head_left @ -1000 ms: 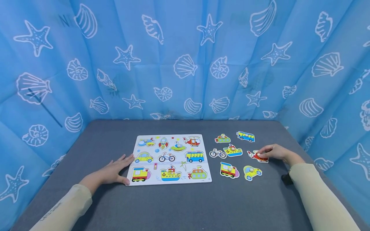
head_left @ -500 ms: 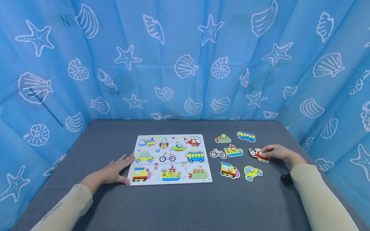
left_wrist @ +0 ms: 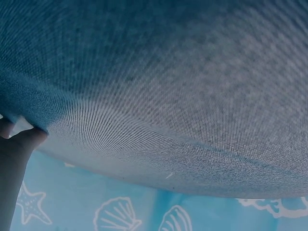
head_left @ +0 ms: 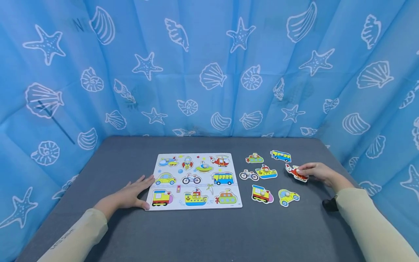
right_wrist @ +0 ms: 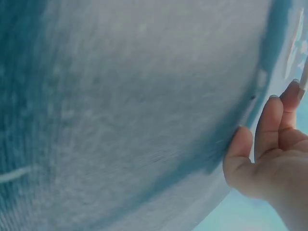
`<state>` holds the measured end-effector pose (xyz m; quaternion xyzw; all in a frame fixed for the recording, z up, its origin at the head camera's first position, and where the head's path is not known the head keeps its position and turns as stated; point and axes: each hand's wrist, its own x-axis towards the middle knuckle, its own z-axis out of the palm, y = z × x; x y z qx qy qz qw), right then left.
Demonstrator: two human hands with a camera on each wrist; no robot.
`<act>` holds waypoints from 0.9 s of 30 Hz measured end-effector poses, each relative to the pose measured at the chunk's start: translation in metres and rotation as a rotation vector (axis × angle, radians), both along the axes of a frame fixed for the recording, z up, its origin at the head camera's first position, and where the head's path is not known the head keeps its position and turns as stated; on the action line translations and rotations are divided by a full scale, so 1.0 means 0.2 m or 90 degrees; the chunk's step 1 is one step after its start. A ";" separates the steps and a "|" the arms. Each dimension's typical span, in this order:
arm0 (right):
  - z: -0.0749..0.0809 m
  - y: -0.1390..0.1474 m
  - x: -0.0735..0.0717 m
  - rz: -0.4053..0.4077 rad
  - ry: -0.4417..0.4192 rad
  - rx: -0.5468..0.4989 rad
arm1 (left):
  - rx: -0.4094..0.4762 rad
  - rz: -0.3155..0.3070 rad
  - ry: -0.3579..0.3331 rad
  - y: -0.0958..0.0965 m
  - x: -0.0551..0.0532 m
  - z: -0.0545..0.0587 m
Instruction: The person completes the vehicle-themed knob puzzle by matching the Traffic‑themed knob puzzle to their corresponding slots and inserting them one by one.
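My right hand [head_left: 322,174] pinches the red helicopter puzzle piece [head_left: 301,177], which tilts at the right of the loose pieces in the head view. In the right wrist view only part of that hand [right_wrist: 269,149] shows, at the right edge. My left hand [head_left: 129,194] has its fingers spread and touches the left edge of the white puzzle board [head_left: 193,189]. Knobs stand on the board's plane [head_left: 168,162], rocket [head_left: 187,163] and flying saucer [head_left: 204,167]; its other vehicle pictures, a helicopter among them, show no knobs.
Several knobbed pieces lie right of the board: submarine [head_left: 254,158], blue bus [head_left: 280,156], bicycle [head_left: 248,175], ship [head_left: 266,172], train [head_left: 262,194] and yellow car [head_left: 288,197]. All rest on a grey cloth-covered table [head_left: 203,233]. A blue shell-patterned curtain [head_left: 183,72] hangs behind and at both sides.
The helicopter piece in my right hand has turned and tilted, its tail end now higher. The whole head view has shifted slightly. My left hand stays at the board's edge.
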<state>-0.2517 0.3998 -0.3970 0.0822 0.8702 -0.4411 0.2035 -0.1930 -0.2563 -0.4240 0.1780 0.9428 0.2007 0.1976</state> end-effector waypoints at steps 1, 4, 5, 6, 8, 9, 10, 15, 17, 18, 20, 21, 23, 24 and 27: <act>0.01 -0.01 0.01 -0.001 0.001 0.002 | -0.002 0.002 -0.001 0.00 0.00 0.00; 0.03 -0.05 0.02 0.006 0.000 0.004 | -0.002 0.002 -0.002 0.01 -0.01 0.00; 0.04 -0.06 0.02 0.012 0.003 0.004 | -0.001 0.003 -0.002 0.00 -0.01 0.00; 0.05 -0.08 0.02 0.018 0.005 0.004 | 0.000 0.002 -0.002 0.00 -0.01 0.00; 0.06 -0.12 0.02 0.028 0.009 0.004 | 0.002 0.001 0.001 0.00 -0.01 -0.01; 0.06 -0.13 0.02 0.031 0.012 0.001 | 0.004 0.001 0.001 0.00 -0.01 -0.01; 0.07 -0.14 0.02 0.035 0.014 0.000 | 0.006 0.000 0.002 0.00 0.00 -0.01; 0.08 -0.21 0.00 0.052 0.025 0.001 | 0.011 -0.003 0.001 -0.01 -0.01 -0.02; 0.09 -0.24 0.00 0.060 0.031 0.006 | 0.011 -0.003 -0.001 -0.01 -0.01 -0.02; 0.09 -0.25 -0.01 0.064 0.033 0.007 | 0.011 -0.002 -0.002 -0.01 -0.01 -0.02; 0.10 -0.28 -0.01 0.074 0.039 0.010 | 0.011 0.001 -0.006 -0.01 -0.01 -0.02; 0.10 -0.30 -0.02 0.078 0.041 0.010 | 0.010 -0.001 -0.005 -0.01 -0.01 -0.02; 0.10 -0.33 -0.02 0.086 0.045 0.011 | 0.007 0.001 -0.006 -0.01 -0.01 -0.02; 0.11 -0.34 -0.02 0.091 0.047 0.012 | 0.007 0.002 -0.006 -0.01 -0.01 -0.02; 0.12 -0.38 -0.03 0.102 0.050 0.012 | 0.004 0.002 -0.005 -0.01 -0.01 -0.02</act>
